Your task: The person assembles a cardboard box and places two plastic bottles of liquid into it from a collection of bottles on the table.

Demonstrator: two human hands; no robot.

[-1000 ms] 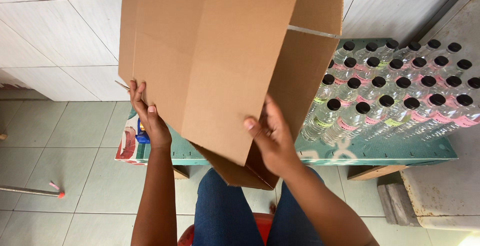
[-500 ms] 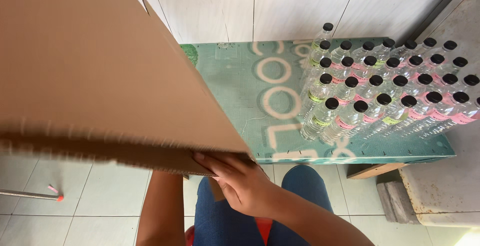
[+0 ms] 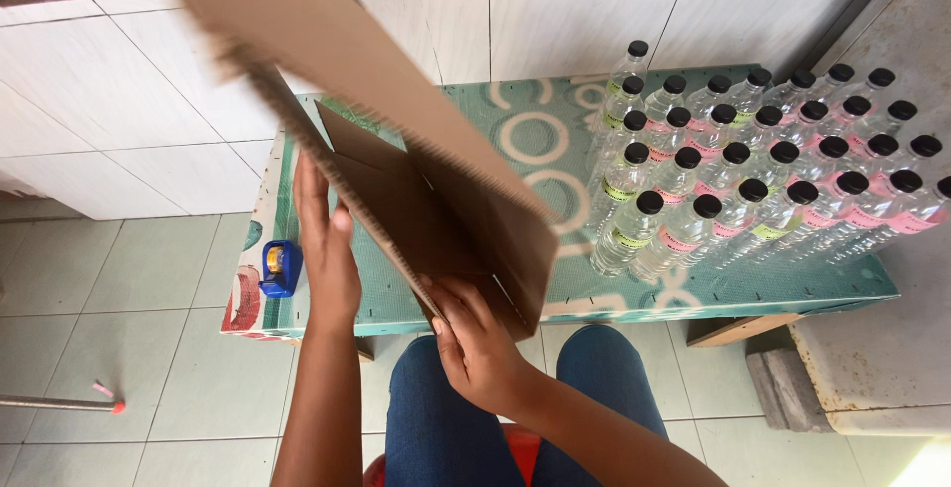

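Cardboard box [image 3: 416, 200], brown and corrugated, half-unfolded and tilted over the near left part of the desk [image 3: 555, 140], one long flap blurred and rising up past both hands toward the wall. Left hand [image 3: 322, 249] lies flat, fingers spread, against the box's left edge, pressing rather than clamping. Right hand [image 3: 475, 343] is closed on the box's near bottom corner, thumb over the edge. Hands are apart, one at each end of the near side. Judgement: squaring the box goes best with the right hand pinning that corner while the left pushes the wall panel upright, keeping the creases straight; the loose flap could swing toward the bottles. Just left of the left hand, a small blue tape dispenser [image 3: 281, 267] with a yellowish roll sits at the desk edge. Right of the right hand and further back, clear plastic bottles [image 3: 753, 170] with black caps stand upright in tight rows; label bands mostly pink, a few yellow-green. Desk cover is teal with pale ring shapes. Print too small to read.
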